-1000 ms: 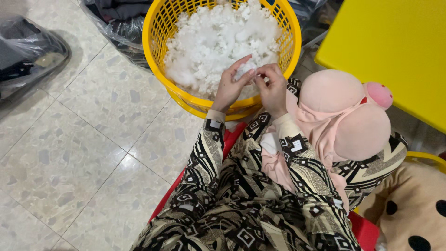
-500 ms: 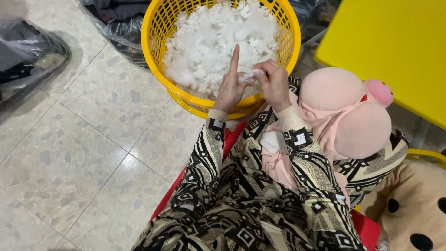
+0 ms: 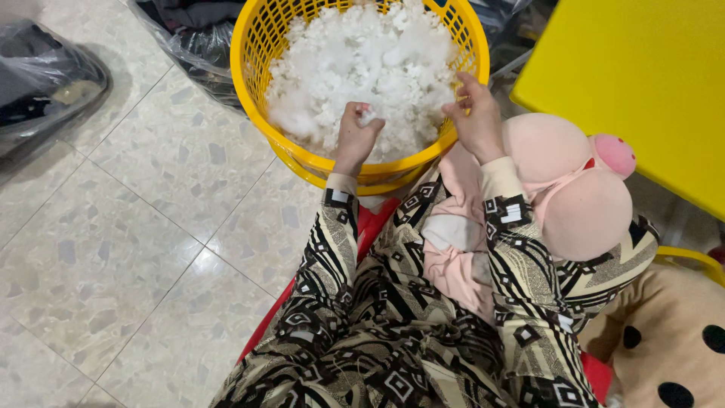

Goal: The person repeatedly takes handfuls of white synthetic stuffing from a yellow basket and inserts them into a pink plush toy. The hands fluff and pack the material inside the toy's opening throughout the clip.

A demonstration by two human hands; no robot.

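A round yellow basket (image 3: 253,45) full of white stuffing (image 3: 362,60) stands on the floor in front of my knees. My left hand (image 3: 355,136) is closed on a tuft of that stuffing just inside the basket's near rim. My right hand (image 3: 476,117) rests at the rim's right side, pinching the pink fabric edge of a pink plush toy (image 3: 559,181) that lies on my lap. The toy has a darker pink snout (image 3: 615,155).
A yellow table (image 3: 642,83) fills the upper right. Clear plastic bags with dark contents lie at the far left (image 3: 45,83) and behind the basket (image 3: 189,38). A tan spotted plush (image 3: 664,340) sits at the lower right. Speckled floor tiles (image 3: 113,249) spread to the left.
My left hand has left my right hand, moved left into the basket and closed on a tuft of stuffing. My right hand stayed at the toy's edge.
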